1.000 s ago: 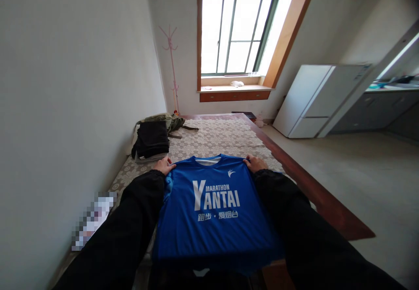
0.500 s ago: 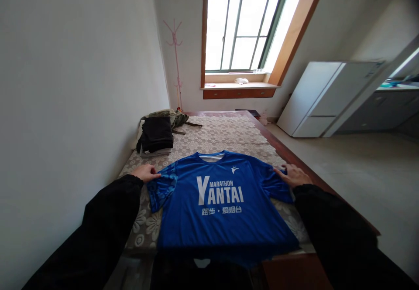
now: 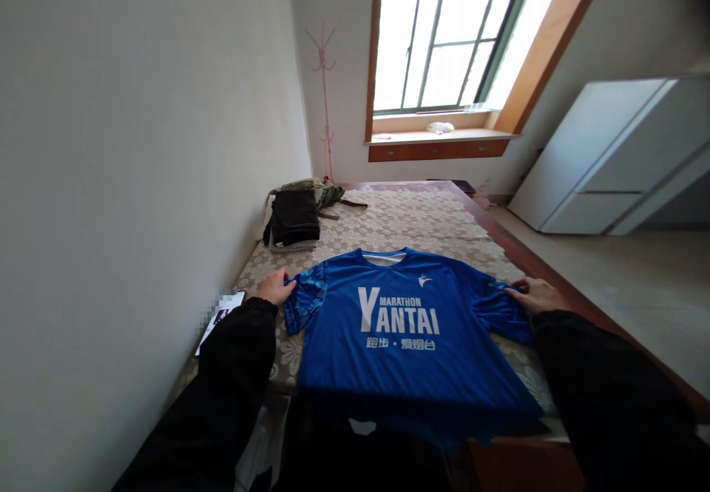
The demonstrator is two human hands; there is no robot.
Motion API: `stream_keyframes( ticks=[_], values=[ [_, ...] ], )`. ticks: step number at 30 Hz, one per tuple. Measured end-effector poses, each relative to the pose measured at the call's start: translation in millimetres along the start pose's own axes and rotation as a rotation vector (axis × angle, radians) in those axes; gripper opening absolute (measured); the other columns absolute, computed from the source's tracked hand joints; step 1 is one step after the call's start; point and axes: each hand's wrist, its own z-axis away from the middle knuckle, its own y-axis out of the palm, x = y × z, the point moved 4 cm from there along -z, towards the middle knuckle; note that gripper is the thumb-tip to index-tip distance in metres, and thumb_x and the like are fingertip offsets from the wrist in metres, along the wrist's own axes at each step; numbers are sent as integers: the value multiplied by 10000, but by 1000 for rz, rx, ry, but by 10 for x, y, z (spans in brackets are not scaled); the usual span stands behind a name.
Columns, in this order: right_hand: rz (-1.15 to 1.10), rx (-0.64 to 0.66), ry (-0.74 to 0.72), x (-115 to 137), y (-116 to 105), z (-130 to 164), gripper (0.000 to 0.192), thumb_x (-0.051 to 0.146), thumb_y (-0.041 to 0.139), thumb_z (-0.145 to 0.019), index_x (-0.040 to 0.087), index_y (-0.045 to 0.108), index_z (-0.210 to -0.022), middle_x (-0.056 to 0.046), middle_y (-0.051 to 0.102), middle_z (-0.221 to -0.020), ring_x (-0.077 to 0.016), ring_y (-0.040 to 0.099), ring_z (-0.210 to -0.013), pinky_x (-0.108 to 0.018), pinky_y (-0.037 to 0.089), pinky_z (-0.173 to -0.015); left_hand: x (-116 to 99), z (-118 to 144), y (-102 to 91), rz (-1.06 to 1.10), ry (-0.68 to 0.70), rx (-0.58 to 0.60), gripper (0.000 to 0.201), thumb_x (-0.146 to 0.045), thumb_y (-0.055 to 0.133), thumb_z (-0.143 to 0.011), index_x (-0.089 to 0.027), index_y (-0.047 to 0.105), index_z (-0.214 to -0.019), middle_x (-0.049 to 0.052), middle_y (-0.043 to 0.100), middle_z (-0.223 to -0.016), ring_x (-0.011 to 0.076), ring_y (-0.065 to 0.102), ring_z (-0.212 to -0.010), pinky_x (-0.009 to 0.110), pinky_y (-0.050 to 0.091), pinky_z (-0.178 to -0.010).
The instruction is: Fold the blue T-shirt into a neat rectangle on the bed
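Room: white walls, tall window (image 3: 444, 33) at far end w/ wooden sill, pink coat stand (image 3: 325, 100) in the corner beside it, white cabinet (image 3: 604, 159) at right. Work surface: bed (image 3: 421, 218) w/ floral-pattern cover, wood frame along its right edge.

Item in hand: blue T-shirt (image 3: 404, 344), laid flat, front side up, collar toward the window, hem hanging over the near edge of the bed. White print reads "MARATHON YANTAI" plus a line of Chinese characters below. Both sleeves spread outward.

Left hand (image 3: 274, 287): at the end of the shirt's left-side sleeve, fingers curled shut, pinching the sleeve edge. Black sleeve covers the arm.

Right hand (image 3: 535, 296): resting on the end of the opposite sleeve, fingers extended and fairly flat on the fabric; no clear pinch visible, so grip vs. press cannot be told. Black sleeve covers this arm too.

Other items: folded dark garments (image 3: 291, 218) stacked at far left of the bed, near the wall, w/ an olive-green garment (image 3: 322, 190) just behind, touching the stack. Small flat white object (image 3: 222, 314), partly blurred, lies on the bed edge near the left forearm. Both well apart from the shirt's body.
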Motion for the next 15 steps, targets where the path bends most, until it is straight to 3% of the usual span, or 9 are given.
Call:
stream_keyframes(
  ticks=[4,9,12,15],
  values=[
    [-121,32,45,-71,-8,-21,216,458,626,-728,249,660,-685,-167,729,-824,-417,700,-871,-491,523,-729,14,134,76,141,-68,-84,184,-329,660,-911,-190,632,-1030,79,738,-1050,202,685,-971,281,497,-858],
    [-372,130,34,-125,-35,-64,321,563,640,-643,271,678,-772,-117,720,-770,-439,696,-803,-514,526,-673,65,185,46,292,-84,-92,171,-351,710,-897,-192,648,-914,52,747,-965,177,698,-931,243,518,-823],
    [-491,264,22,-52,-113,-59,452,616,714,-605,275,715,-902,-74,674,-639,-347,623,-568,-462,460,-509,128,208,-45,363,-95,-61,207,-386,692,-911,-195,638,-853,28,730,-854,162,699,-782,225,528,-665],
    [-555,376,-25,196,-288,-34,492,634,741,-677,290,718,-1028,-13,567,-495,-232,503,-418,-383,370,-415,125,221,-138,423,-114,-41,204,-366,713,-893,-184,620,-883,19,705,-799,145,668,-625,218,504,-528]
  ],
)
